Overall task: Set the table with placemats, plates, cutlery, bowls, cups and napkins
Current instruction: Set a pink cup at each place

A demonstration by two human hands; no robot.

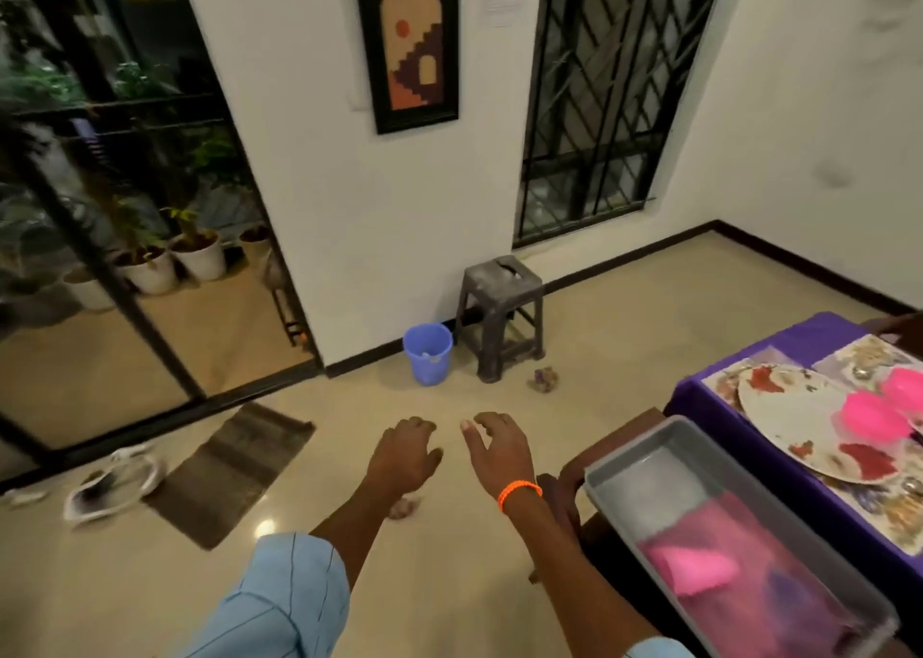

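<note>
My left hand (402, 455) and my right hand (499, 450) hang side by side over the bare floor, both empty with fingers loosely spread. The right wrist wears an orange band. At the right edge stands the table under a purple cloth (709, 410). On it lies a patterned placemat (724, 383) with a white plate with red motifs (779, 407), and pink bowls (876, 417) rest on the plate. A grey tray (644, 462) sits on a wooden chair beside the table, holding pink and purple items (699, 565), too blurred to name.
A grey plastic stool (502, 308) and a blue bucket (428, 353) stand by the wall ahead. A dark doormat (230, 472) and sandals (115, 482) lie at the left near a glass sliding door. The wooden chair (624, 432) stands close to my right arm.
</note>
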